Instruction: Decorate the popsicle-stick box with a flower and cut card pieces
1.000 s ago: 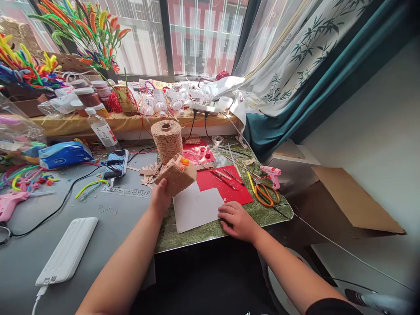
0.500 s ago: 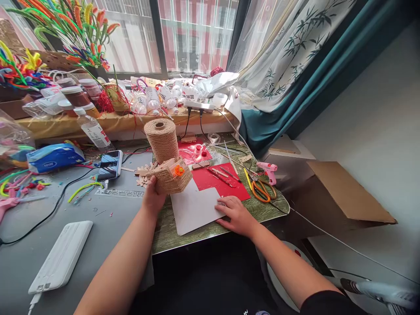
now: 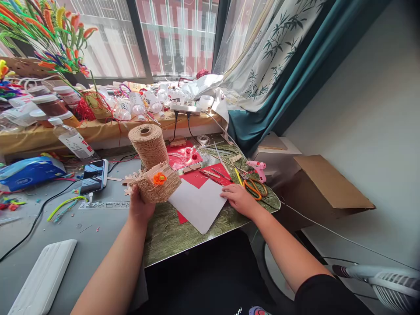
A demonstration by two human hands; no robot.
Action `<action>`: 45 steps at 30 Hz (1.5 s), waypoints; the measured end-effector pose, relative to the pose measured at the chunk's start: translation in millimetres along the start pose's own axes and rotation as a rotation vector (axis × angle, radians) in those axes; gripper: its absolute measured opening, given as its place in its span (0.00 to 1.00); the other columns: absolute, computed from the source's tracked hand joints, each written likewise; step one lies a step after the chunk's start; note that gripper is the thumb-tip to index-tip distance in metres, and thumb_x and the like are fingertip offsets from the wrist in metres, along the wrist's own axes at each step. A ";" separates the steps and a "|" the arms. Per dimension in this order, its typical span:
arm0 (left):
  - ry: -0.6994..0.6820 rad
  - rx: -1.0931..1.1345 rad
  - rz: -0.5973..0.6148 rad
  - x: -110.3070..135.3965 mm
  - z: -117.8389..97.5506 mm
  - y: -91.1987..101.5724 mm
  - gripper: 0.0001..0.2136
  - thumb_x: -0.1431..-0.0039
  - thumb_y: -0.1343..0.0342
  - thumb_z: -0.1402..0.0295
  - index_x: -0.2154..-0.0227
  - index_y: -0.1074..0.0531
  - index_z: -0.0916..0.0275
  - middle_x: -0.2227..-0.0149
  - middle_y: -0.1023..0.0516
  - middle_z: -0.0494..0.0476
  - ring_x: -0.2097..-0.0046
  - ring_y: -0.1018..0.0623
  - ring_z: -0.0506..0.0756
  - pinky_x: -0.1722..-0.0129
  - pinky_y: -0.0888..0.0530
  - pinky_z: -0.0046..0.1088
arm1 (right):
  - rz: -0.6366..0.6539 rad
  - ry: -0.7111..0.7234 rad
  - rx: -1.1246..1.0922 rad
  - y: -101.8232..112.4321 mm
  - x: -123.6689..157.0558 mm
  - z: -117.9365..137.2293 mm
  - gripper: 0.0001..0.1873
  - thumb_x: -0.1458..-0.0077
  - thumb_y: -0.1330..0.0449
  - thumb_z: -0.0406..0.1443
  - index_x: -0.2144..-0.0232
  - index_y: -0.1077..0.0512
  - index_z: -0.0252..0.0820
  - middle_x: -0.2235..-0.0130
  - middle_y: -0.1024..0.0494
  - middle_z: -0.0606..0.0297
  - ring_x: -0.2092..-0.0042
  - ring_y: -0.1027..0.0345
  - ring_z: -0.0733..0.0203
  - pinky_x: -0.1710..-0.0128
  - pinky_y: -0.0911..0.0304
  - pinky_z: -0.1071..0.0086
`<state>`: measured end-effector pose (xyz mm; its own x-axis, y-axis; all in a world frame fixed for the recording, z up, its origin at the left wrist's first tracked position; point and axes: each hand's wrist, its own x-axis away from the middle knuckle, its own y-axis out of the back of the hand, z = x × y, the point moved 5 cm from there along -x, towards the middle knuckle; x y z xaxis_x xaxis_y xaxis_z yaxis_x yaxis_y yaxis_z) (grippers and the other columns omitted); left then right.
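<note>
My left hand [image 3: 141,204] is closed around a small twine-wrapped box [image 3: 155,188] with an orange flower [image 3: 159,178] on its front. It is held just above the table's left part. My right hand [image 3: 241,199] has its fingertips at the right corner of a sheet of white paper [image 3: 200,205], apparently pinching it; the thumb is mostly hidden. The white paper has a notch at its far edge and lies partly over red paper [image 3: 210,174]. Directly behind the box stands a big spool of jute twine [image 3: 149,144].
Orange-handled scissors [image 3: 254,189] and a pink glue gun [image 3: 258,168] lie at the right. Pens and thin sticks rest on the red paper. At left are a phone [image 3: 94,176], a power bank [image 3: 44,278] and cables. Bottles and jars crowd the windowsill [image 3: 108,127].
The white paper has turned, one corner now pointing toward me and red paper showing at its left edge. My left hand has tilted the box to show its front more. The view has shifted right.
</note>
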<state>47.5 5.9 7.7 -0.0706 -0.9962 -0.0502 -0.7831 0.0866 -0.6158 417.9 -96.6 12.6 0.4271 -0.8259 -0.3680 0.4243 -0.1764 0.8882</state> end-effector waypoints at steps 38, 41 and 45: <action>0.084 -0.544 0.286 -1.2 10.2 -7.8 0.39 0.54 0.30 0.51 0.38 0.30 0.60 0.37 0.27 0.68 0.35 0.29 0.74 0.37 0.31 0.47 | -0.140 -0.541 0.272 -10.7 -13.2 -36.3 0.06 0.40 0.40 0.33 0.70 0.26 0.43 0.65 0.23 0.57 0.58 0.33 0.50 0.57 0.41 0.60; -0.056 -0.649 0.290 10.1 -0.1 -17.3 0.37 0.48 0.33 0.52 0.38 0.32 0.61 0.35 0.29 0.67 0.34 0.31 0.72 0.34 0.34 0.49 | -0.204 -0.502 0.280 -8.4 -7.7 -25.1 0.04 0.38 0.40 0.34 0.65 0.25 0.42 0.61 0.23 0.56 0.55 0.34 0.48 0.54 0.42 0.58; -0.218 -0.768 0.152 41.1 -8.7 -16.1 0.29 0.41 0.37 0.56 0.38 0.34 0.58 0.35 0.32 0.66 0.34 0.31 0.68 0.34 0.34 0.51 | -0.245 -0.294 0.178 -8.7 -6.4 -2.2 0.08 0.35 0.43 0.34 0.57 0.24 0.43 0.55 0.22 0.56 0.52 0.34 0.49 0.49 0.43 0.56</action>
<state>51.9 -36.3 22.4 -0.1503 -0.9448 -0.2911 -0.9858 0.1208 0.1170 413.2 -88.6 6.6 0.0734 -0.8611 -0.5032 0.3298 -0.4552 0.8271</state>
